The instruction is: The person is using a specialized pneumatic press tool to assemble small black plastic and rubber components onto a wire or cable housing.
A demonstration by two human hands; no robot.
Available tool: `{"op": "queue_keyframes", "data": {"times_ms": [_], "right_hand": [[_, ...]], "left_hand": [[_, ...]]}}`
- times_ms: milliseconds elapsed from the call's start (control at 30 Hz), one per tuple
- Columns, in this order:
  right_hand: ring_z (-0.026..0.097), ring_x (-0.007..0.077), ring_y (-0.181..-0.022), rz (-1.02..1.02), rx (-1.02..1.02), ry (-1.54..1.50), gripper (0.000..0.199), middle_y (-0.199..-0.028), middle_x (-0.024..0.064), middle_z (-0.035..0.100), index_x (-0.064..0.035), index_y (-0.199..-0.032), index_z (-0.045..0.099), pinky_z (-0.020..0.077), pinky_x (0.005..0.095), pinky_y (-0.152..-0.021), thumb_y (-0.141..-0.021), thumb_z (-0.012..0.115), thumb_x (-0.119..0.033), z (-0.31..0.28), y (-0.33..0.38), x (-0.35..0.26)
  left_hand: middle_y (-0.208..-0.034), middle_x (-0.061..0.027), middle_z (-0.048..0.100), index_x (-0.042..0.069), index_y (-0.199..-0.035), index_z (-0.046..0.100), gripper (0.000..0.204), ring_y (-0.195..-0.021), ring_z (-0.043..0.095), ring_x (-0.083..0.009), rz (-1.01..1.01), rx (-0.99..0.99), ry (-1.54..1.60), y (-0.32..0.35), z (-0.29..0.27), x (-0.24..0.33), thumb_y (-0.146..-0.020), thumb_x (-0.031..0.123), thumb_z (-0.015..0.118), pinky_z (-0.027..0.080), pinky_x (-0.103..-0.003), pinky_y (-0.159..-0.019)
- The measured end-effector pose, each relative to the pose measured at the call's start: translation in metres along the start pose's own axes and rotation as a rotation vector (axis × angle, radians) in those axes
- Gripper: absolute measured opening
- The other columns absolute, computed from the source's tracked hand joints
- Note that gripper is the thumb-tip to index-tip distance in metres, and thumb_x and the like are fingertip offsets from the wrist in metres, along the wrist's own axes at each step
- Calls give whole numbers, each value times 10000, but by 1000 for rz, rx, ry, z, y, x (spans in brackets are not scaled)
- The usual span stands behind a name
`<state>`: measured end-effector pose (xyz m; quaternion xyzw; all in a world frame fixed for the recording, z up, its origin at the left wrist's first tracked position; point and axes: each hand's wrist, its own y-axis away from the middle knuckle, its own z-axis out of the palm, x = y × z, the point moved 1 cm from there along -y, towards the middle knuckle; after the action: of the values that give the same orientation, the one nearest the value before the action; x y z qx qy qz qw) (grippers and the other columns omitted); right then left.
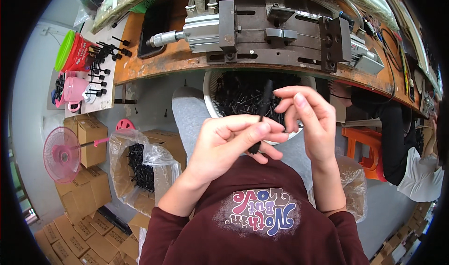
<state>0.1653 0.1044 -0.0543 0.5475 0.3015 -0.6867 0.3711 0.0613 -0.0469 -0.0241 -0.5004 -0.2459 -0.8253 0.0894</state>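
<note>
Seated at a wooden workbench, you pinch a slender black part between the thumb and fingers of your left hand, its long axis pointing away from you, slightly rightward, toward a white basin of black pieces. Your right hand curls loosely, fingertips parted, just right of the far end; whether they touch it is hard to tell.

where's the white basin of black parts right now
In the head view, the basin is above and slightly right of centre, below the bench's front edge, partly hidden behind the left hand and right hand.
</note>
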Motion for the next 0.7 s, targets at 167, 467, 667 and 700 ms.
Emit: {"op": "queue_keyframes", "data": {"times_ms": [167, 467, 667, 700], "right_hand": [[484, 27, -586, 3, -123, -33, 159, -787, 35, 615, 49, -903, 705, 403, 187, -555, -927, 602, -69, 20, -1, -13], [393, 28, -561, -179, 141, -208, 237, -788, 19, 572, -20, -803, 633, 296, 177, -513, -972, 563, -171, 61, -15, -38], [337, 55, -528, -661, 428, -287, 242, -757, 31, 542, -45, -840, 571, 284, 200, -493, -1018, 472, -176, -33, -86, -112], [342, 52, -524, -714, 456, -94, 249, -770, 38, 548, -35, -837, 580, 274, 195, -485, -1015, 478, -176, -2, -75, -115]], "left_hand": [[-921, -180, 708, -62, -1020, 675, 259, -696, 705, -204, 77, 28, -130, 10, 13, -9, -975, 159, 549, 557, -258, -563], [-609, -45, 633, -38, -847, 678, 110, -479, 576, -60, 682, 295, -604, 21, 18, 10, -893, 48, 628, 440, -217, -425], [-659, -79, 623, 27, -691, 623, 168, -539, 594, -139, 872, 144, -682, 49, -8, 11, -850, 74, 651, 477, -276, -496], [-723, -88, 652, 17, -725, 629, 173, -572, 598, -119, 858, 255, -568, 36, -30, 36, -882, 89, 621, 483, -270, -515]]}}
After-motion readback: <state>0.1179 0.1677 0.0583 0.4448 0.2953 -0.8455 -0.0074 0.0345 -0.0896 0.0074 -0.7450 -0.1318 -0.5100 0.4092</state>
